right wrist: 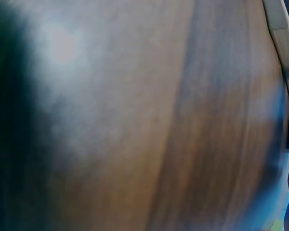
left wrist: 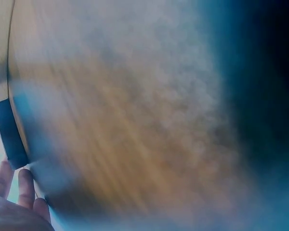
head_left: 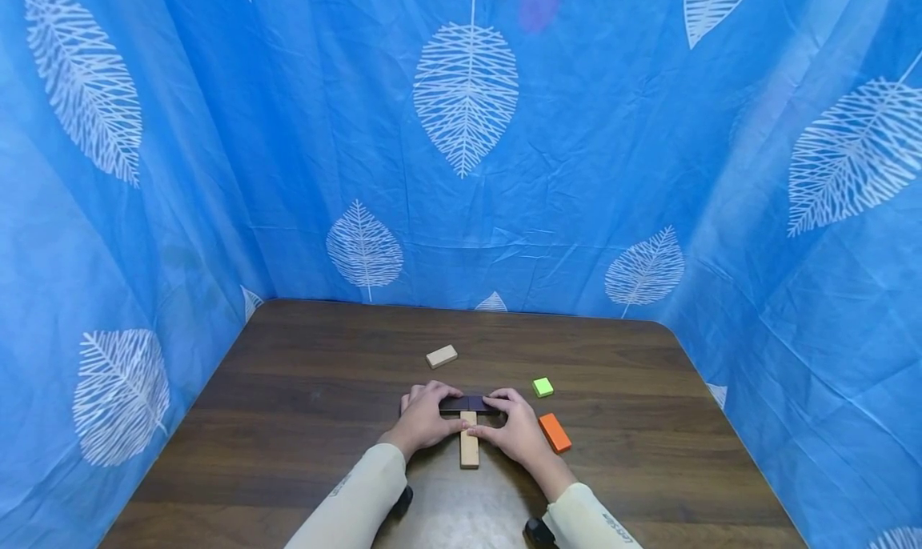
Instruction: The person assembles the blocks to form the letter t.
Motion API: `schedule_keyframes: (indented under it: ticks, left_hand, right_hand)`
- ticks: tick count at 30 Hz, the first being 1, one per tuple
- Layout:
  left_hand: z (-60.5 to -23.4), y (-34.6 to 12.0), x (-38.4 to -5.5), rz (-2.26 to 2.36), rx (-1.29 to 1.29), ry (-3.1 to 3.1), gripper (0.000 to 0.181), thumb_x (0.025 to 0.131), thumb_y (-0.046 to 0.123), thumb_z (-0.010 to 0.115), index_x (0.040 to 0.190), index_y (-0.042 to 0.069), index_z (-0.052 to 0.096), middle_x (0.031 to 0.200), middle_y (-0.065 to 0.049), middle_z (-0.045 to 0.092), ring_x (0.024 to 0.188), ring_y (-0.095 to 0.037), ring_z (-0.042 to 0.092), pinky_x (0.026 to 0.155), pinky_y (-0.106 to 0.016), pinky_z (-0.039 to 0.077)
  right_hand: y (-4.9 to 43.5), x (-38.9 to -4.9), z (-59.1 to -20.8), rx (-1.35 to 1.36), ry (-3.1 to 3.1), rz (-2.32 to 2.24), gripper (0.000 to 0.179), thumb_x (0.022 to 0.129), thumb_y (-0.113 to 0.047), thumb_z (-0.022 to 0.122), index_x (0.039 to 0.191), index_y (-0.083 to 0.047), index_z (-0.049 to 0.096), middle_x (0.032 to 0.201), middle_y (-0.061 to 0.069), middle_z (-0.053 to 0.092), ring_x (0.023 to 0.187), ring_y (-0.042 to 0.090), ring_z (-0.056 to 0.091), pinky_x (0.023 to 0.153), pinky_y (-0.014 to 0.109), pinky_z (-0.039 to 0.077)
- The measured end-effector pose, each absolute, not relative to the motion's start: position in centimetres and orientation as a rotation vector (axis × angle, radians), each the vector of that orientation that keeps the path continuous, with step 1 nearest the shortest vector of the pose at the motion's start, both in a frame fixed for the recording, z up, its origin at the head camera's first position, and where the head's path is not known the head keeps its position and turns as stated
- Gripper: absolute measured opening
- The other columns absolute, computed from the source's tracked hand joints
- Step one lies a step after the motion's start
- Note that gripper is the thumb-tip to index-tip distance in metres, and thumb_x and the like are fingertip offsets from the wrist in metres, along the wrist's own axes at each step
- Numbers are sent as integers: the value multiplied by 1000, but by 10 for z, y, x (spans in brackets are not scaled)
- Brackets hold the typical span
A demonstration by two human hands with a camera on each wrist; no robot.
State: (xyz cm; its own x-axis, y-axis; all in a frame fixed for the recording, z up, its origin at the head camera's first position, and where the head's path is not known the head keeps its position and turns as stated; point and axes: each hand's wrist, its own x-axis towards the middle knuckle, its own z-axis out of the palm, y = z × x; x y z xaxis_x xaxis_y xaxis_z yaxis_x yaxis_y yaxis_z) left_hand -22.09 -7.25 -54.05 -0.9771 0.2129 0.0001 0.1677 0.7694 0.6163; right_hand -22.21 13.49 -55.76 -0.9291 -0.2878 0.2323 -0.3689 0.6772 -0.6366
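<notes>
Two black blocks lie end to end in a crosswise row, the left one (head_left: 454, 406) meeting the right one (head_left: 480, 403) at a thin seam. A pale wooden strip (head_left: 469, 453) runs toward me from their middle, making a T on the table. My left hand (head_left: 425, 418) grips the left part, fingers at the black block's far side and end, thumb at the pale strip. Mirroring it, my right hand (head_left: 517, 427) holds the right black block, its thumb also at the strip. In the left wrist view, fingertips (left wrist: 25, 185) sit at the black block's end (left wrist: 12, 137).
A loose pale wooden block (head_left: 442, 356) lies farther back on the brown table (head_left: 324, 349). To the right are a small lime-green block (head_left: 543, 386) and an orange block (head_left: 555, 433), the latter close to my right hand. Blue leaf-patterned curtains (head_left: 562, 173) border the table's back and sides.
</notes>
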Motion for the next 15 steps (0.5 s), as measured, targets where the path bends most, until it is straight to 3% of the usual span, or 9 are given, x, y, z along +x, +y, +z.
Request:
schedule_keyframes:
  ticks: [15]
  left_hand:
    - [-536, -70, -227, 1022, 291, 2849, 54, 75, 43, 87, 119, 17, 70, 126, -6, 60, 113, -32, 46, 98, -58, 29]
  right_hand:
    - [135, -224, -557, 567, -2811, 983, 66, 73, -46, 89, 120, -2, 73, 117, 6, 65, 112, 26, 61, 97, 45, 47]
